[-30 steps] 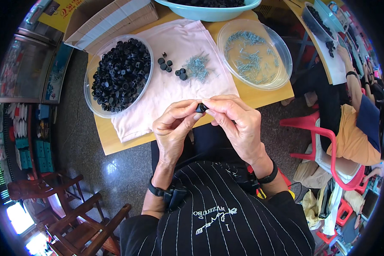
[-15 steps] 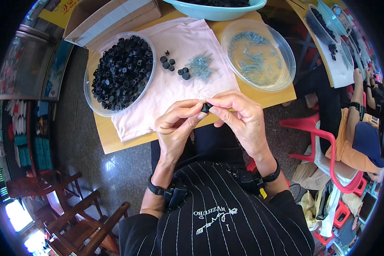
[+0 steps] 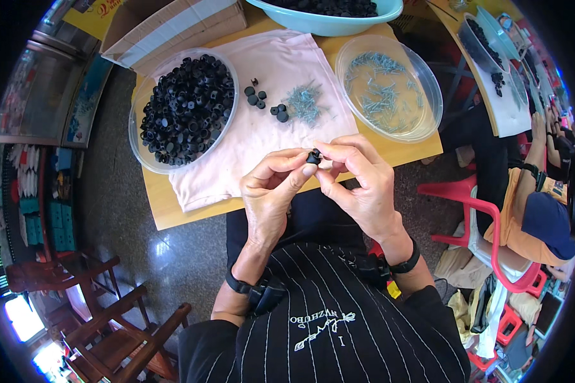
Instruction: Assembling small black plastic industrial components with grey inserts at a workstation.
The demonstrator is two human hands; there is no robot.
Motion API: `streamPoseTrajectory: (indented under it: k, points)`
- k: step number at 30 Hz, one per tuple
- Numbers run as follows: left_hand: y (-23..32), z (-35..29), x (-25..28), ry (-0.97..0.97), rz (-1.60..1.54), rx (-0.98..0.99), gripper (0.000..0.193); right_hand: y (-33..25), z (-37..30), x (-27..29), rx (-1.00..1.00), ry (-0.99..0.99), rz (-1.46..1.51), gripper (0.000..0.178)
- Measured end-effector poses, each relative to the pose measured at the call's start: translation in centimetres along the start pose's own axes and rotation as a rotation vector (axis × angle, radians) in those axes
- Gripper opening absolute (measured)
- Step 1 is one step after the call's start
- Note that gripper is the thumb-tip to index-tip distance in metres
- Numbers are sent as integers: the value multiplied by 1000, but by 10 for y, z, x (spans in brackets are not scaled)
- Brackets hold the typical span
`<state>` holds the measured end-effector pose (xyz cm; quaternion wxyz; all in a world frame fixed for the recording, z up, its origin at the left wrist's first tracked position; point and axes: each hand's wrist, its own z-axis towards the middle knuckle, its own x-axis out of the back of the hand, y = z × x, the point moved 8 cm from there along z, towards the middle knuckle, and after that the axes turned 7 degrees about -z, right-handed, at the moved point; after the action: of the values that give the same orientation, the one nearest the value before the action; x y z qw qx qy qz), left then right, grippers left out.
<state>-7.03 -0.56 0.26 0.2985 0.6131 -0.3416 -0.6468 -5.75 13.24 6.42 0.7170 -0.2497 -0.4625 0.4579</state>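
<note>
Black part (image 3: pixel 313 157) sits before pink cloth (image 3: pixel 220 169), pinched between thumb and finger of left hand (image 3: pixel 266 195). Right hand (image 3: pixel 368 188) has just spread thumb from index; whether fingertips grip part, cannot tell. Handling seems unfinished.

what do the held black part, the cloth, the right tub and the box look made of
Black part: probably plastic or rubber, slightly shiny; it is too small to tell which.
Cloth: matte woven or knitted fabric, judging by its soft creases.
Right tub: most likely clear, glossy plastic, as the yellow table shows through.
Box: apparently matte brown cardboard, with a pale strip across it.
</note>
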Motion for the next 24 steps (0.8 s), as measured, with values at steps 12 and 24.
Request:
streamPoseTrajectory:
  k: [12,24]
  points:
    - [-13,-8,3,102,-79,75,15,1,-10,-4,64,98,-160,35]
    - [-19,-12,-2,131,-129,107,14,0,-11,0,192,102,-199,32]
